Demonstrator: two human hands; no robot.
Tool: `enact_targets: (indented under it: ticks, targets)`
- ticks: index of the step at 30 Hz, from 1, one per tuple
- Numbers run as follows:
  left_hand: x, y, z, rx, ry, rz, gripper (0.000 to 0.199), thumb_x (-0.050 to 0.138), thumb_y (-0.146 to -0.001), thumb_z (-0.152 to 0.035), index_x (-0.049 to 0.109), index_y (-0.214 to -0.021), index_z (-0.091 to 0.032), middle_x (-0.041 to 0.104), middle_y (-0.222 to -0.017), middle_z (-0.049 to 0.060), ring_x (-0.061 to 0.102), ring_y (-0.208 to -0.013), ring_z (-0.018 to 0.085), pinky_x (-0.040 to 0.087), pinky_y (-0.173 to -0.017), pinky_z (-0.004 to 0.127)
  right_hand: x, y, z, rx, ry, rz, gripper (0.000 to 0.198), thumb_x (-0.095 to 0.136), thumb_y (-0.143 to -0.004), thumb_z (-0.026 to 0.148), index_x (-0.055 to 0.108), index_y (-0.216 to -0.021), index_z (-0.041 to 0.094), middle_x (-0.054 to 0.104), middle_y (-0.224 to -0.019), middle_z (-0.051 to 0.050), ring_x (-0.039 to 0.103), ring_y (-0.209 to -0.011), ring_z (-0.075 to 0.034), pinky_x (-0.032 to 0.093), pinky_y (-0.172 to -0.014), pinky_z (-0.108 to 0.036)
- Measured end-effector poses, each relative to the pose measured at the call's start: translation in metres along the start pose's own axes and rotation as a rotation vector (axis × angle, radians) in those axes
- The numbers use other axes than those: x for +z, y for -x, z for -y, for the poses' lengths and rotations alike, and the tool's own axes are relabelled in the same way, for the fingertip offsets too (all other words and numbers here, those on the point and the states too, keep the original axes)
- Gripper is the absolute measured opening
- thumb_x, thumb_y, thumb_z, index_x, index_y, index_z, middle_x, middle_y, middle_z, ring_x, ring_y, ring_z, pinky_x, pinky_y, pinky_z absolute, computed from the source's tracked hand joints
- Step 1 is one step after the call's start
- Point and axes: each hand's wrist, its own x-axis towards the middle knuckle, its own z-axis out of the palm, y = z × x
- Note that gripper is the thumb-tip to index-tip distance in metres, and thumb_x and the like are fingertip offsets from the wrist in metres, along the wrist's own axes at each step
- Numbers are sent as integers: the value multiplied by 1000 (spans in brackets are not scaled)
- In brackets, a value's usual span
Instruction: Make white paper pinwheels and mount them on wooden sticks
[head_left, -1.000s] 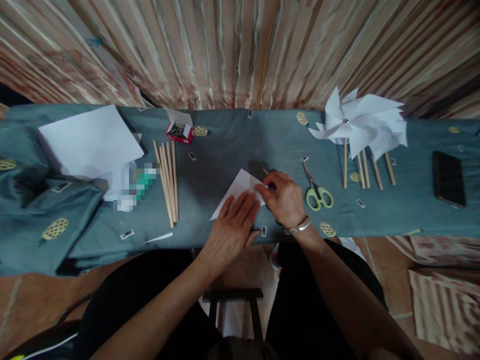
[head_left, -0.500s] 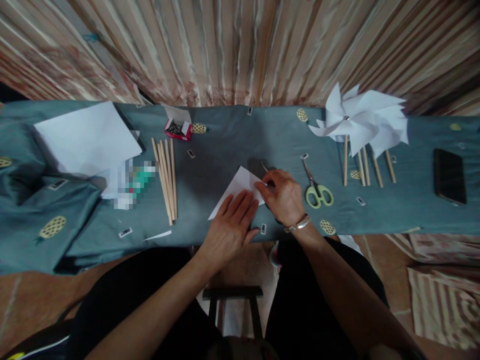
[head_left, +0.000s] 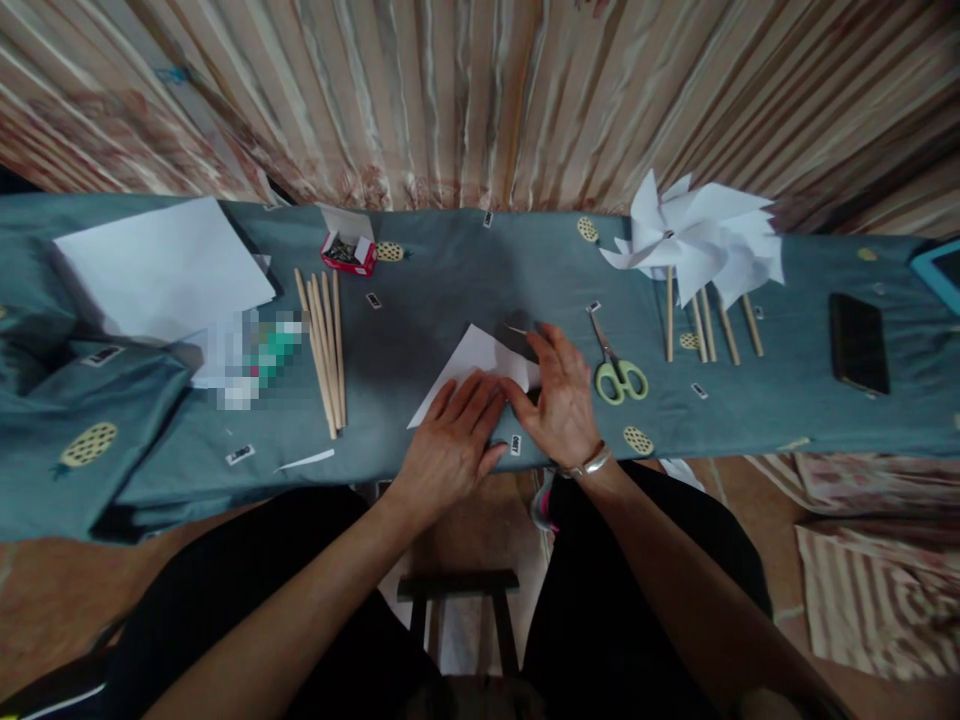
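Note:
A folded white sheet of paper [head_left: 469, 352] lies on the cloth in front of me, its pointed corner toward the left. My left hand [head_left: 454, 430] rests flat on its lower part, fingers stretched out. My right hand [head_left: 559, 400] is at the paper's right end, thumb on it near the left fingertips, the other fingers extended and apart from the thumb. A thin pointed tip [head_left: 516, 330] shows just beyond the right fingers; the rest of that object is hidden. Green-handled scissors [head_left: 619, 380] lie right of my right hand.
Wooden sticks [head_left: 322, 350] lie to the left, near a red box [head_left: 349, 254] of small metal pieces and a paper stack [head_left: 165, 265]. A paper strip [head_left: 304, 461] lies near the front edge. Paper pinwheels [head_left: 697, 240] on sticks and a phone [head_left: 859, 343] are on the right.
My right thumb and fingers have gone from pinching the paper's right corner to lying spread on its right end. My left hand stays flat on the paper. The view has shifted slightly right.

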Motion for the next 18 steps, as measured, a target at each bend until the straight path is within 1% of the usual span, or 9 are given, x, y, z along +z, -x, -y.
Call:
enact_targets:
  ticks: [4,8,11,14,18]
  targets:
    - [1,0,0,6,2,-24,58,47,-96,-43,45,-140,-5,46,-149,21,39,-141,34,33,-115,51,2,9,-4,29,3,18,60,43,-96,47,39,-143,12,40,-152,-22,36,-142,-32,35,-110,-55]
    - [1,0,1,18,8,-32,57,47,-96,-44,48,-138,-5,48,-147,21,40,-140,34,34,-115,52,2,13,-13,45,-3,45,58,39,-98,45,38,-145,11,38,-153,-23,32,-145,-32,34,-111,-55]
    - [1,0,2,23,6,-21,56,47,-96,-43,49,-138,-6,47,-148,21,39,-141,33,33,-116,52,0,14,-24,74,6,29,57,41,-98,43,39,-144,11,39,-151,-23,32,-144,-32,36,-110,-55]
    - [1,-1,2,24,2,-18,55,49,-96,-42,49,-138,-7,47,-149,20,38,-142,32,33,-116,51,-1,14,-33,92,18,13,52,41,-98,40,41,-144,14,40,-151,-21,34,-143,-32,38,-109,-55]
    - [-2,5,4,21,-4,-5,57,50,-95,-42,47,-139,-6,44,-150,21,36,-143,32,33,-116,51,0,14,-37,89,26,16,49,43,-97,37,46,-141,16,42,-150,-20,38,-141,-33,38,-108,-56]
